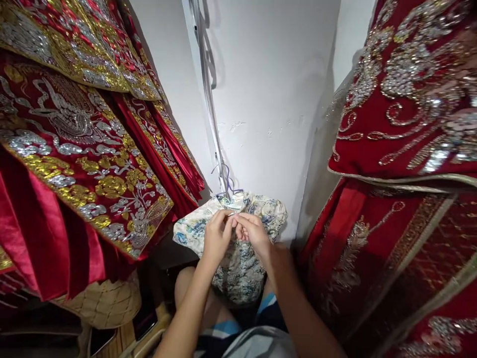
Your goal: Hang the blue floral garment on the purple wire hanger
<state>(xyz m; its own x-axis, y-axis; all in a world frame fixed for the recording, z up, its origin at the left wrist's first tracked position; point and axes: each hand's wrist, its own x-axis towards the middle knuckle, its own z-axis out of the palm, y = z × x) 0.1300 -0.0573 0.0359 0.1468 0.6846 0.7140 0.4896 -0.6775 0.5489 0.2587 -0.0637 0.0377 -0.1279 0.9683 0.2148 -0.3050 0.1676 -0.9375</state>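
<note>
A white floral blouse (240, 278) with blue and yellow print hangs in front of me on a purple hanger (228, 174). My left hand (218, 229) pinches the edge of its neckline between thumb and fingers. Close beside it, my right hand (250, 229) is also closed at the neckline, thumb and forefinger together and the other fingers curled. The two sets of fingertips almost meet. Whether a small fastening sits between them is too small to make out. The blouse hangs down between my knees.
A metal rail (206, 89) runs down the white wall (272, 89) to the hanger. Red embroidered garments (112, 186) crowd the left, above a woven tan seat (104, 303). More red beaded garments (410, 144) hang close on the right.
</note>
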